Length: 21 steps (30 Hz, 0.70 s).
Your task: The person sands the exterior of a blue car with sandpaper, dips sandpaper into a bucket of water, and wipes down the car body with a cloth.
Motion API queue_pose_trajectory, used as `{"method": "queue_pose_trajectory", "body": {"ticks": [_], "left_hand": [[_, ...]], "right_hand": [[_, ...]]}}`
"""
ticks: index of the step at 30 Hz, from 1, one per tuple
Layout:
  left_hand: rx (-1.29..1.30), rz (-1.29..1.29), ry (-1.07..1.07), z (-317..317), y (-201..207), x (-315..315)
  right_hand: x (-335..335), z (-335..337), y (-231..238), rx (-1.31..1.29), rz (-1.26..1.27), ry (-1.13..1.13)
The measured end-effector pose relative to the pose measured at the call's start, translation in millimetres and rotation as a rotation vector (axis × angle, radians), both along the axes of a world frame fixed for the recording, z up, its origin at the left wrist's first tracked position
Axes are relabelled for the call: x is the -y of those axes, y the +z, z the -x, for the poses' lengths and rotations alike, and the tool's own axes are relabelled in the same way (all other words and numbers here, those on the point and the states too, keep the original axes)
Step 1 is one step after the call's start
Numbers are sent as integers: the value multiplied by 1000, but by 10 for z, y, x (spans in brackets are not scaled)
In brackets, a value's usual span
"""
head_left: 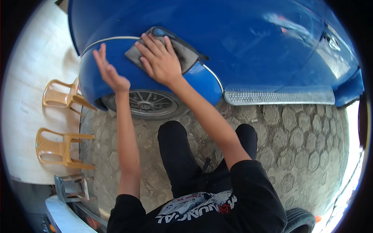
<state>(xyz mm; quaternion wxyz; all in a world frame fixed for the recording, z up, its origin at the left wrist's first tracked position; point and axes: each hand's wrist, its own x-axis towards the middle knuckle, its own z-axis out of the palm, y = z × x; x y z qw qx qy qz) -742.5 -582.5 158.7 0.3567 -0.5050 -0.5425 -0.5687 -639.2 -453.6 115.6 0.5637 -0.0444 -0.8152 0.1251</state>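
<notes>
My right hand (162,62) lies flat, fingers spread, on a grey cloth (186,55) with a dark edge. The cloth rests against the blue fender (202,79) of a car, above the wheel arch. To the left, my left hand (110,73) is raised in front of the same fender, with its fingers stretched out and nothing in it. I cannot tell whether it touches the paint. Below both hands sits the front wheel (145,104), with a spoked silver rim, partly hidden by my left forearm.
A ridged metal running board (279,97) extends right of the fender, below the car door (272,46). Two tan plastic chairs (58,95) stand at the left by a pale wall (31,77). Hexagonal pavers (299,138) cover the ground. A loose tyre (299,219) lies at lower right.
</notes>
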Motion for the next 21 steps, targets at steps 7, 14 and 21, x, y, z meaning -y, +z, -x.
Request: {"method": "queue_pose_trajectory", "body": {"ticks": [7, 14, 21], "left_hand": [[-257, 301, 28, -689, -579, -339], [-328, 542, -146, -1235, -909, -912], [-493, 532, -369, -1545, -578, -1228]], "right_hand": [[-284, -706, -2002, -176, 230, -302], [-650, -822, -3861, -333, 684, -320], [-912, -793, -2975, -332, 646, -373]]}}
